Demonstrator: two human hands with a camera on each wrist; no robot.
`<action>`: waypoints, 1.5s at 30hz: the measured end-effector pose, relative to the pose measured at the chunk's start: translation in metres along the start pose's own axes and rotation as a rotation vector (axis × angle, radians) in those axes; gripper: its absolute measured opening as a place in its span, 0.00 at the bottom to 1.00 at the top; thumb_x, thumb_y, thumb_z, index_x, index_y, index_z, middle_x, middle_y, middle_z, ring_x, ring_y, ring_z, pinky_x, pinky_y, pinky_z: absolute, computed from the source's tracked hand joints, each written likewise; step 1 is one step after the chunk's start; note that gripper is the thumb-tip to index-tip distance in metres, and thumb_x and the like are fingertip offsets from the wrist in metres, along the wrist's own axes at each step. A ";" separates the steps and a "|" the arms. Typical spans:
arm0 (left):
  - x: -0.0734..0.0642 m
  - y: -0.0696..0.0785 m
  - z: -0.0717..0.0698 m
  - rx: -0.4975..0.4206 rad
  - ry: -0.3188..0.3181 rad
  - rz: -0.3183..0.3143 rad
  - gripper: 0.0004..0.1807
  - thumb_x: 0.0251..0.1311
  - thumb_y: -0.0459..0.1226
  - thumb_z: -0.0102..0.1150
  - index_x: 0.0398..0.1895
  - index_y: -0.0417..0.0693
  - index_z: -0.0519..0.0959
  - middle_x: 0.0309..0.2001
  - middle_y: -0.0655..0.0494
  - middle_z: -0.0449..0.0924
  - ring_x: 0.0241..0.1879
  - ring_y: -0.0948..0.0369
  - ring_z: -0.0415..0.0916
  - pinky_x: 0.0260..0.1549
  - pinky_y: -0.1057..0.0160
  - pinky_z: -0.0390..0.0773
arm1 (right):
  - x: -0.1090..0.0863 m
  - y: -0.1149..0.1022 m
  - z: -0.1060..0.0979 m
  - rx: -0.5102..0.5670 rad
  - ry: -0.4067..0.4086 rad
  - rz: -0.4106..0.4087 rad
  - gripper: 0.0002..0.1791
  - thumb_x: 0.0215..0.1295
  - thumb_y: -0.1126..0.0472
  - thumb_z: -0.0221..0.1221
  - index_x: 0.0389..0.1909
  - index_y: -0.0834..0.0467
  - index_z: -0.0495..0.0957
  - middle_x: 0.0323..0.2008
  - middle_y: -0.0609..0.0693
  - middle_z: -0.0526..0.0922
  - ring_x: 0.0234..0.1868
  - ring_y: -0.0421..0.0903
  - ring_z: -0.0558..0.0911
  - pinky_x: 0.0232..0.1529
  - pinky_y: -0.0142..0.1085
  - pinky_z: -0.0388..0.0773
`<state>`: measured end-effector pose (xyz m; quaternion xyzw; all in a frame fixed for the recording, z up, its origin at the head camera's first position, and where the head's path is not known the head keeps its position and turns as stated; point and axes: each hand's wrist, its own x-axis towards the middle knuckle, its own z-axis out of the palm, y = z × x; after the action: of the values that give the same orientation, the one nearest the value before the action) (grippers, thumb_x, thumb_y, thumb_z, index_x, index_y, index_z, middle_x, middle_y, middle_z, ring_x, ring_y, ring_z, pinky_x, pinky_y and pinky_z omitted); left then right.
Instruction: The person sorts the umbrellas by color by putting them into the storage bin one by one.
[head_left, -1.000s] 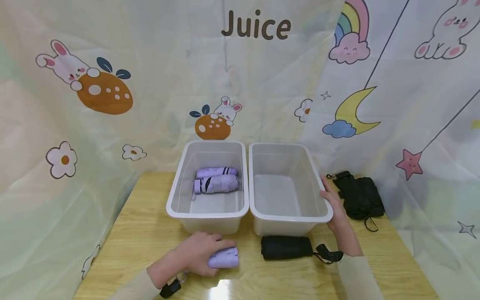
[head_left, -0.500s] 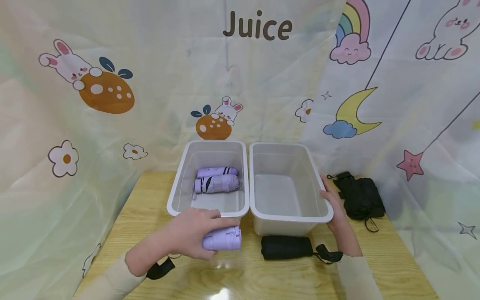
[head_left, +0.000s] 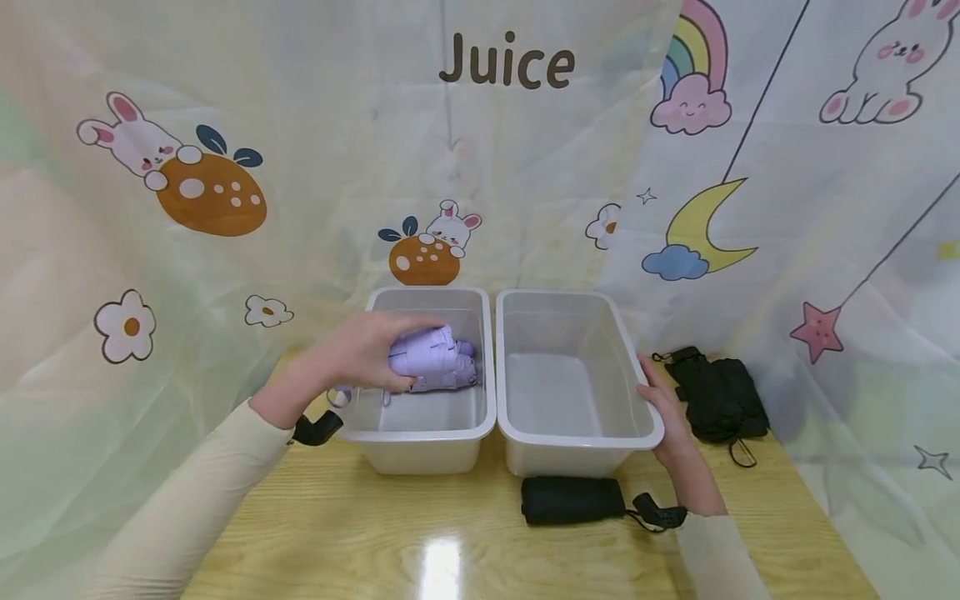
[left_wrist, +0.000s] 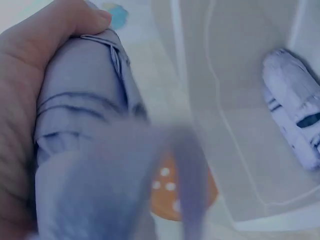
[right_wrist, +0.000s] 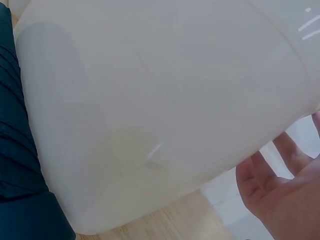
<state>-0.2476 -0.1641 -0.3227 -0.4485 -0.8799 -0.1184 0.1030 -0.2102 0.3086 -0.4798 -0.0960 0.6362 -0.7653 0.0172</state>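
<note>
My left hand [head_left: 363, 350] grips a folded lilac umbrella [head_left: 423, 352] above the left bin [head_left: 427, 435]. In the left wrist view, the thumb lies along the furled umbrella [left_wrist: 80, 85], with a blurred strap in front. Beneath it in the bin lie two other lilac umbrellas [head_left: 450, 381], partly hidden by the held one in the head view. My right hand [head_left: 667, 417] holds the right bin [head_left: 581, 442] at its right side, thumb at the rim. From the right wrist, its fingers [right_wrist: 255, 175] show against the outside of the pale wall [right_wrist: 160, 100].
A folded black umbrella [head_left: 572, 500] lies in front of the right bin, its strap toward my right wrist. Another black, looser umbrella bundle [head_left: 720, 400] lies on the wooden table [head_left: 360, 533] beyond my right hand. A printed curtain [head_left: 322, 167] hangs behind and at both sides.
My left hand has lifted the lilac umbrella from the table and moved it forward over the left bin. My right hand has stayed on the right bin.
</note>
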 end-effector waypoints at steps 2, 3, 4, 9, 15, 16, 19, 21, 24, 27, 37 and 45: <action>0.007 -0.013 0.003 0.014 -0.013 -0.014 0.43 0.41 0.53 0.73 0.66 0.60 0.71 0.52 0.61 0.79 0.38 0.63 0.74 0.32 0.62 0.74 | 0.000 0.000 0.001 0.000 -0.004 -0.002 0.31 0.79 0.58 0.38 0.78 0.44 0.41 0.77 0.52 0.41 0.65 0.51 0.60 0.54 0.35 0.70; 0.010 -0.018 0.005 0.012 -0.020 -0.019 0.43 0.42 0.52 0.73 0.66 0.60 0.71 0.52 0.61 0.79 0.38 0.63 0.74 0.33 0.61 0.74 | 0.000 -0.001 0.001 0.001 -0.006 -0.003 0.31 0.79 0.58 0.38 0.78 0.45 0.41 0.76 0.52 0.42 0.65 0.51 0.60 0.54 0.35 0.70; 0.014 -0.023 0.007 0.014 -0.030 -0.029 0.43 0.42 0.52 0.72 0.67 0.60 0.71 0.52 0.61 0.79 0.38 0.63 0.73 0.33 0.61 0.74 | 0.001 -0.001 0.002 0.001 -0.006 -0.005 0.32 0.79 0.59 0.38 0.78 0.46 0.40 0.76 0.52 0.42 0.65 0.52 0.60 0.54 0.35 0.70; 0.033 -0.042 0.024 0.007 -0.077 -0.074 0.43 0.44 0.53 0.71 0.69 0.62 0.68 0.57 0.62 0.76 0.41 0.61 0.72 0.36 0.60 0.73 | 0.001 -0.001 0.001 -0.005 -0.011 -0.011 0.31 0.79 0.59 0.38 0.78 0.48 0.41 0.75 0.53 0.45 0.64 0.51 0.62 0.53 0.36 0.71; 0.052 -0.068 0.053 -0.100 -0.092 -0.091 0.42 0.45 0.46 0.71 0.68 0.59 0.68 0.60 0.60 0.73 0.43 0.60 0.71 0.38 0.59 0.72 | 0.000 -0.002 0.002 -0.006 -0.008 -0.014 0.31 0.79 0.60 0.38 0.78 0.48 0.42 0.75 0.53 0.46 0.63 0.51 0.63 0.53 0.36 0.71; 0.054 -0.071 0.057 -0.116 -0.102 -0.102 0.42 0.46 0.45 0.72 0.68 0.59 0.68 0.60 0.60 0.73 0.43 0.60 0.70 0.39 0.59 0.72 | 0.000 -0.002 0.002 -0.002 -0.010 -0.013 0.31 0.79 0.60 0.38 0.78 0.49 0.42 0.75 0.53 0.46 0.63 0.50 0.63 0.53 0.36 0.71; 0.059 -0.081 0.070 -0.149 -0.140 -0.136 0.42 0.47 0.43 0.71 0.69 0.59 0.67 0.61 0.59 0.72 0.45 0.59 0.69 0.42 0.58 0.71 | -0.001 -0.001 0.003 0.014 -0.008 -0.006 0.31 0.79 0.60 0.37 0.78 0.49 0.41 0.75 0.54 0.46 0.62 0.50 0.64 0.53 0.37 0.72; 0.061 -0.086 0.076 -0.159 -0.150 -0.156 0.42 0.47 0.42 0.72 0.69 0.59 0.66 0.61 0.57 0.71 0.47 0.58 0.69 0.44 0.57 0.70 | -0.001 -0.001 0.004 0.023 -0.004 -0.006 0.31 0.79 0.60 0.37 0.78 0.49 0.41 0.75 0.54 0.46 0.62 0.50 0.64 0.53 0.37 0.72; 0.062 -0.093 0.085 -0.153 -0.152 -0.202 0.42 0.47 0.41 0.73 0.69 0.57 0.67 0.62 0.56 0.71 0.49 0.57 0.69 0.48 0.55 0.69 | 0.000 0.000 0.005 0.028 -0.005 -0.005 0.31 0.79 0.60 0.38 0.78 0.49 0.41 0.75 0.54 0.46 0.63 0.51 0.63 0.53 0.37 0.72; 0.062 -0.099 0.094 -0.138 -0.177 -0.247 0.42 0.48 0.40 0.73 0.69 0.57 0.67 0.62 0.54 0.71 0.52 0.56 0.69 0.51 0.53 0.69 | 0.001 0.001 0.006 0.030 -0.015 -0.002 0.31 0.79 0.60 0.37 0.78 0.49 0.40 0.75 0.54 0.44 0.63 0.51 0.62 0.54 0.37 0.71; 0.070 -0.105 0.115 -0.128 -0.244 -0.295 0.40 0.52 0.39 0.72 0.70 0.64 0.67 0.62 0.53 0.71 0.52 0.55 0.69 0.50 0.52 0.69 | -0.001 0.001 0.002 0.045 -0.018 -0.039 0.31 0.79 0.62 0.36 0.78 0.49 0.42 0.75 0.54 0.46 0.64 0.51 0.62 0.54 0.38 0.71; 0.073 -0.107 0.125 -0.168 -0.269 -0.261 0.41 0.50 0.35 0.73 0.69 0.55 0.68 0.65 0.52 0.70 0.58 0.55 0.68 0.57 0.53 0.67 | 0.001 0.000 0.005 0.066 -0.029 -0.043 0.30 0.78 0.63 0.35 0.78 0.51 0.42 0.74 0.55 0.47 0.63 0.51 0.63 0.53 0.38 0.71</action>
<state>-0.3860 -0.1313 -0.4328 -0.3493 -0.9235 -0.1428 -0.0694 -0.2106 0.3038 -0.4791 -0.1204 0.6082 -0.7845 0.0130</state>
